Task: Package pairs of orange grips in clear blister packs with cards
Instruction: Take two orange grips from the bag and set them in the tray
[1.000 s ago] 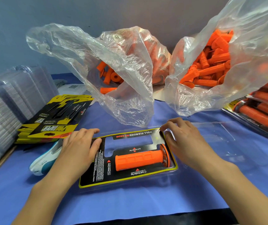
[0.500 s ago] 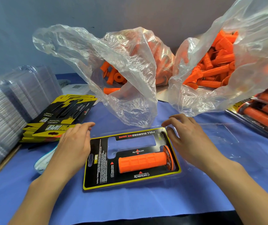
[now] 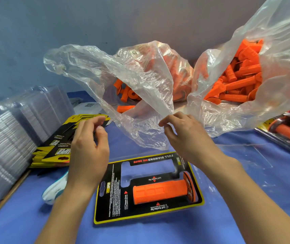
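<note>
Clear bag and second bag of loose grips: rear of the table.
Card in blister: flat, front centre.
Left hand, right hand: raised, fingers loosely curled, holding nothing.
Orange grip: card's nearer cutout, long axis left-right, flange rightward.

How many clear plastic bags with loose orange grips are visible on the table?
2. The centre bag lies behind the carded pack. The right bag stands at the rear right. More could be hidden beyond the frame's edge.
</note>
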